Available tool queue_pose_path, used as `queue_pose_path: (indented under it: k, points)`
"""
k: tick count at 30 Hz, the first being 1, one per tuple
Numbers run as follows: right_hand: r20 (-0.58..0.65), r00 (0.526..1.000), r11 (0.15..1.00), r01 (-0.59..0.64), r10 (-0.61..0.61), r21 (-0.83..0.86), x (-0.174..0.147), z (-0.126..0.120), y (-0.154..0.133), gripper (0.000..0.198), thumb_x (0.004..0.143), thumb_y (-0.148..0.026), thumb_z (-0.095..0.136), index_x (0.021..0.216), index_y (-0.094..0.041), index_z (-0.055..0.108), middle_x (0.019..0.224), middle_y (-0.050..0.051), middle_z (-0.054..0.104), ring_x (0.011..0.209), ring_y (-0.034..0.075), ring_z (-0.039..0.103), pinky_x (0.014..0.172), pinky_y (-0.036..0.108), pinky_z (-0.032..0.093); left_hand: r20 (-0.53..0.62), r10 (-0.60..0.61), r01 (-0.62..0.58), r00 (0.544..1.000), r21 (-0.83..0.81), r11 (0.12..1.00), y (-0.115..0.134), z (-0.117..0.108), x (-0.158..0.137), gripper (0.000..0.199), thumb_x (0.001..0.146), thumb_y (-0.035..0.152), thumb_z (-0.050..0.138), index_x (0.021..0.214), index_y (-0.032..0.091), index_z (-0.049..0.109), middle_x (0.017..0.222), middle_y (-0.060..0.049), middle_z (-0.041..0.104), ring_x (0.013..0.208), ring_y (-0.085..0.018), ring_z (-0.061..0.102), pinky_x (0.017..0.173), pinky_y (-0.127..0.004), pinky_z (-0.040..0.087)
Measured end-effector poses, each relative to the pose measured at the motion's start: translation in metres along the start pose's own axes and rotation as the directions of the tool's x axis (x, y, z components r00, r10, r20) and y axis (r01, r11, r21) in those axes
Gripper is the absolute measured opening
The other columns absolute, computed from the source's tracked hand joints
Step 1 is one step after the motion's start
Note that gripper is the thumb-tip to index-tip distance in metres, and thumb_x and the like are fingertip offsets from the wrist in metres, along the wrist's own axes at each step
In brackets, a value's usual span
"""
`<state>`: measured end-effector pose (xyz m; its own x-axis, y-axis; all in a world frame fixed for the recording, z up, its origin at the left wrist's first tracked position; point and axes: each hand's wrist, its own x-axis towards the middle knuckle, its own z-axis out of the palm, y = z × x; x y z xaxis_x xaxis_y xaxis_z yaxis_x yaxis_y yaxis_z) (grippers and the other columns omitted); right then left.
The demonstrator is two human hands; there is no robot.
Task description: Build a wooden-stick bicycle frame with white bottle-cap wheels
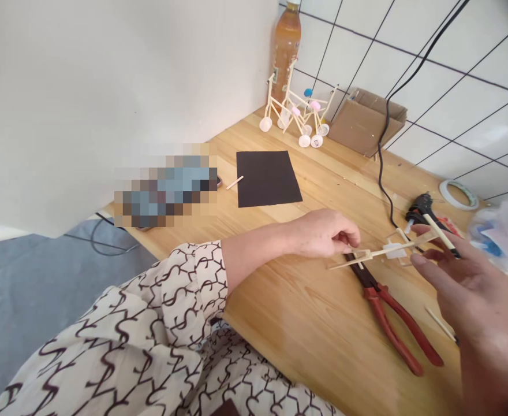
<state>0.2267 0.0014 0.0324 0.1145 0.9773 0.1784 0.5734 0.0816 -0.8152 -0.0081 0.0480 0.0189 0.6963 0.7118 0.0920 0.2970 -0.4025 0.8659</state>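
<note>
A small frame of thin wooden sticks [384, 251] spans the space between my two hands, above the table. My right hand [470, 283] holds its right end between thumb and fingers. The fingers of my left hand [323, 232] are curled in a pinch at its left end; the fingertips are partly hidden. Just below the frame lie red-handled pliers [386, 315], their dark jaws partly covered by the sticks. Behind my right fingers is a black glue gun [421, 205]. A whitish piece [395, 250] shows behind the sticks.
Stick-built tricycle models [295, 112] stand at the back by a drink bottle [287, 34] and cardboard box [362, 127]. A black square sheet [268, 179], tape roll [458, 195] and plastic bag [503, 231] lie around. A black cable [381, 156] hangs down the tiled wall.
</note>
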Motion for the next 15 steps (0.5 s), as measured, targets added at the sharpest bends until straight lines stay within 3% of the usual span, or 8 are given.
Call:
queue_pose_path:
  k: [9, 15]
  points:
    - [0.007, 1.000, 1.000, 0.027, -0.027, 0.010, 0.001, 0.010, 0.008, 0.029, 0.073, -0.033, 0.068, 0.100, -0.024, 0.066, 0.106, 0.007, 0.065, 0.083, 0.018, 0.059, 0.072, 0.033, 0.048, 0.038, 0.014, -0.017, 0.999, 0.075, 0.997, -0.001, 0.003, 0.001, 0.013, 0.077, 0.009, 0.059, 0.086, 0.012, 0.069, 0.080, -0.004, 0.067, 0.068, -0.010, 0.056, 0.062, -0.020, 0.042]
    - [-0.033, 0.993, 0.985, 0.109, -0.115, -0.131, 0.000, 0.014, 0.002, 0.022, 0.077, -0.033, 0.064, 0.097, -0.023, 0.067, 0.097, 0.006, 0.068, 0.084, 0.018, 0.062, 0.074, 0.031, 0.049, 0.057, -0.014, 0.009, 0.998, 0.082, 0.997, -0.004, 0.002, 0.001, 0.016, 0.076, 0.008, 0.058, 0.087, 0.013, 0.069, 0.083, -0.004, 0.069, 0.070, -0.010, 0.058, 0.064, -0.021, 0.042]
